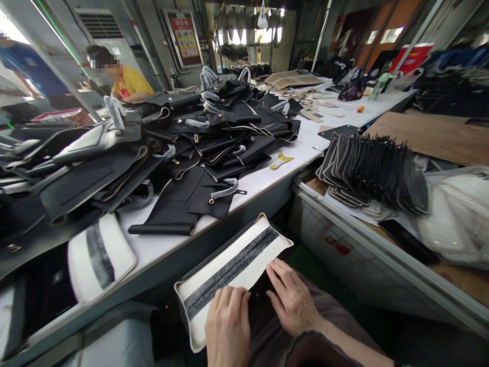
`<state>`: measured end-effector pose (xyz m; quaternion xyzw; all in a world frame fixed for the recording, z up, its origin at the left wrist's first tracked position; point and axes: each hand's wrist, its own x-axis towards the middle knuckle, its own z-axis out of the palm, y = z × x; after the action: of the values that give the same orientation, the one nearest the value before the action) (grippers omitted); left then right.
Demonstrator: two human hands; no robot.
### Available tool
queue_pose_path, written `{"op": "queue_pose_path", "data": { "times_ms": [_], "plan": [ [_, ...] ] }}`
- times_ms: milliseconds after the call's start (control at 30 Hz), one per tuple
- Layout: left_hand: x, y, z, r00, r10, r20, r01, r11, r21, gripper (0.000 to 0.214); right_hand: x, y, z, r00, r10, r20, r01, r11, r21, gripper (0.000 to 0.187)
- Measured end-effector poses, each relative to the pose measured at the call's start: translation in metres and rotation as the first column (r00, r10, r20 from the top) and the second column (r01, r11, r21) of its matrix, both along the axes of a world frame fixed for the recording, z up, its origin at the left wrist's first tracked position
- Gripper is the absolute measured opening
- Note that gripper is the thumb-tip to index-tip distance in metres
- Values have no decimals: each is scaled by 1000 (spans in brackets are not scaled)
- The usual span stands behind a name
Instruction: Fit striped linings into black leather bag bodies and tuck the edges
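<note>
A bag piece (pixel 233 265) with a white rectangular face and a dark grey strip down its middle lies over my lap, black material under it. Its corners curl up along a stitched rim. My left hand (pixel 228 323) has its fingers bent over the near long edge, gripping it. Further right along that edge, my right hand (pixel 292 295) pinches the rim, fingertips on the white face and thumb below. What lies under the fingers is hidden.
Black leather bag pieces (pixel 214 127) with wrapped handles heap on the white table (pixel 260 178). A yellow scrap (pixel 281 160) lies near its edge. Right, a bin (pixel 328 260) bears stacked black flaps (pixel 374 168) and a dark phone-like slab (pixel 408 240). A person in yellow (pixel 135 84) sits behind.
</note>
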<state>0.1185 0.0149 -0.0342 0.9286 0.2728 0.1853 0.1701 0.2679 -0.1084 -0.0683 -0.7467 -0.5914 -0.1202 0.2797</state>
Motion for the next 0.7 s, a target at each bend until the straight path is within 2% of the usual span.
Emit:
{"op": "queue_pose_path", "data": {
  "times_ms": [133,267,333,400,433,533,567,700],
  "plan": [
    [4,7,2,995,33,-92,-36,999,-31,22,-10,1,2,997,67,-38,-66,998,25,50],
    [9,9,6,985,65,-159,-80,993,-90,25,-25,10,4,988,156,12,-157,985,72,46],
    [10,8,6,984,75,-164,-95,988,-122,27,-29,13,3,982,182,39,-185,979,81,45],
    [6,6,5,989,88,-118,-107,980,-166,19,-31,15,2,981,189,48,-192,979,72,46],
    [2,5,5,993,98,-69,-110,976,-188,13,-31,15,1,981,190,46,-193,979,63,47],
    [-20,3,6,988,146,58,-133,975,-180,40,-31,14,-1,981,191,39,-192,980,47,51],
    [-29,3,8,986,152,62,-142,978,-150,39,-31,14,-1,981,188,39,-190,981,46,52],
    [-62,6,16,992,125,3,-125,992,-28,8,-31,12,0,981,188,39,-189,982,26,56]
  ]
}}
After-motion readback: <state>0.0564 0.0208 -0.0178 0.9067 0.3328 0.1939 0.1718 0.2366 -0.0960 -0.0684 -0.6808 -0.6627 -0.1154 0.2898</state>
